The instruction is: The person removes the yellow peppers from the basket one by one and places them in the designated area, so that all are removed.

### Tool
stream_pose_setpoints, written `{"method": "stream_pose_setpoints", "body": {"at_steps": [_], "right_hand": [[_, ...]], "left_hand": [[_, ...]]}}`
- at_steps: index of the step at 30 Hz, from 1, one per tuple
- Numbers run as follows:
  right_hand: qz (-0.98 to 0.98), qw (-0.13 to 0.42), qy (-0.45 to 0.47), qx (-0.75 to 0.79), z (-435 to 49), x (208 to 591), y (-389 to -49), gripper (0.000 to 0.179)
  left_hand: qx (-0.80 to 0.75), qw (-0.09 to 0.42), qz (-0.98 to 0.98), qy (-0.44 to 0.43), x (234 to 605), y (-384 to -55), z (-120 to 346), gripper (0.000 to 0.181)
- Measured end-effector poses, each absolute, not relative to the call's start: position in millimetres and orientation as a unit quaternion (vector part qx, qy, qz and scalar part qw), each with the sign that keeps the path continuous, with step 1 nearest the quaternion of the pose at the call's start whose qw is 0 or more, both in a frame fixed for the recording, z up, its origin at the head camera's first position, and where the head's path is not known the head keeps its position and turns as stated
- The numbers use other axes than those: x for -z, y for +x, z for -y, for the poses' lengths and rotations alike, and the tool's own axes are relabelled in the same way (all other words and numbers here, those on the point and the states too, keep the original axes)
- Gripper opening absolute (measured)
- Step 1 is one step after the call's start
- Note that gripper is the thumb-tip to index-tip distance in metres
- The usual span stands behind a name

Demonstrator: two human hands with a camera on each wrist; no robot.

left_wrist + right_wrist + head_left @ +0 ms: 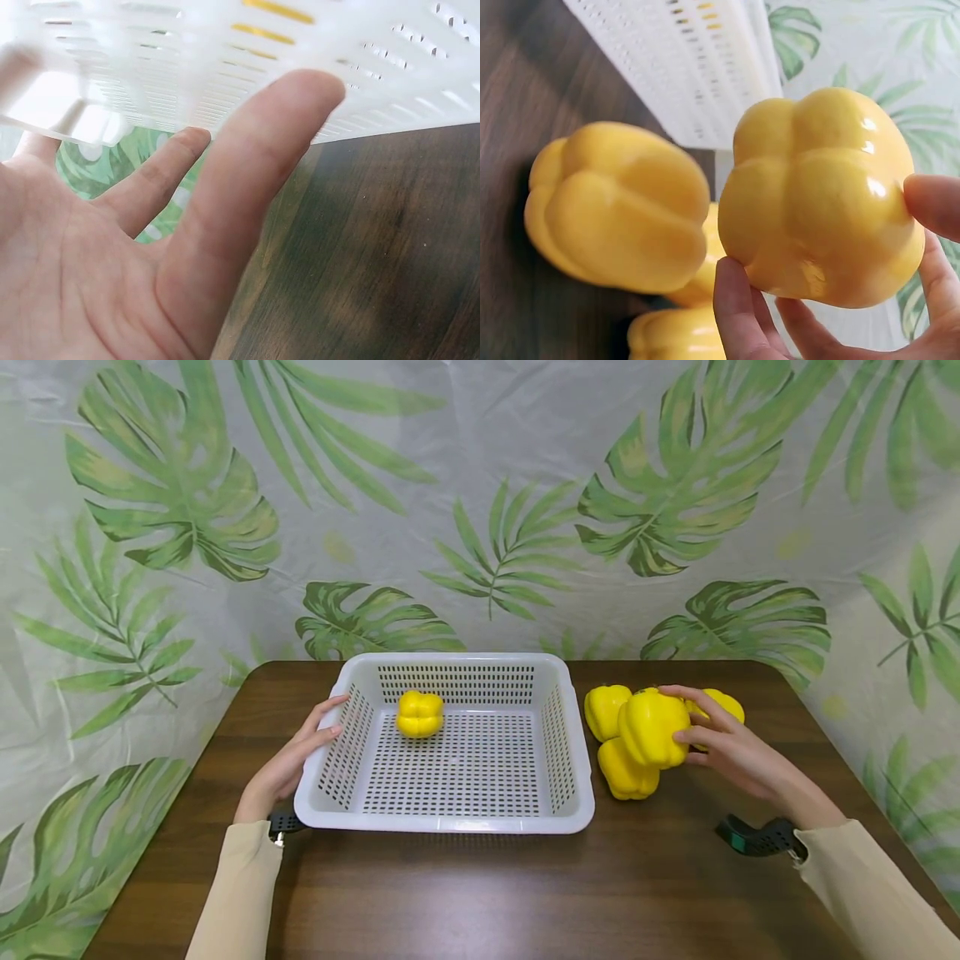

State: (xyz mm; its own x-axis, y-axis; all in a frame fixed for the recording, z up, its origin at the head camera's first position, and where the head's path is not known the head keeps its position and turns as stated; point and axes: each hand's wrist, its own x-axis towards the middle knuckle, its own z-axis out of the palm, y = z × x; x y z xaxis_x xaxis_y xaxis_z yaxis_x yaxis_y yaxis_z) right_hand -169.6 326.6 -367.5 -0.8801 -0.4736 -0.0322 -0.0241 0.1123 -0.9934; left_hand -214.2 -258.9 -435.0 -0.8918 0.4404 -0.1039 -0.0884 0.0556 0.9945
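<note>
My right hand (720,739) holds a yellow bell pepper (654,727) between thumb and fingertips. In the right wrist view the held bell pepper (821,199) shows its lobed end. Other yellow bell peppers stand around it: one behind (604,710), one in front (626,772), and one partly hidden by the hand (720,702). At the left, my left hand (288,760) touches the side of a white plastic basket (442,824), its fingers fairly straight. The left wrist view shows the thumb (255,165) against the slotted wall. One bell pepper (420,715) sits inside the basket, toward its back left.
A dark brown wooden table (480,893) carries everything. Behind it hangs a leaf-patterned cloth (510,435). Black bands sit on both wrists, the right one (757,837) sticking out beneath the forearm. The basket's right wall stands close to the peppers.
</note>
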Motion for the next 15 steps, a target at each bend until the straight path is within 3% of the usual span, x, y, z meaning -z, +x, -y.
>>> {"method": "stream_pose_setpoints", "body": {"at_steps": [15], "right_hand": [[-0.756,0.176,-0.128,0.617,-354,383,-158,0.058]], "left_hand": [[-0.678,0.194,-0.696,0.135,436,-214,259,0.050]]}}
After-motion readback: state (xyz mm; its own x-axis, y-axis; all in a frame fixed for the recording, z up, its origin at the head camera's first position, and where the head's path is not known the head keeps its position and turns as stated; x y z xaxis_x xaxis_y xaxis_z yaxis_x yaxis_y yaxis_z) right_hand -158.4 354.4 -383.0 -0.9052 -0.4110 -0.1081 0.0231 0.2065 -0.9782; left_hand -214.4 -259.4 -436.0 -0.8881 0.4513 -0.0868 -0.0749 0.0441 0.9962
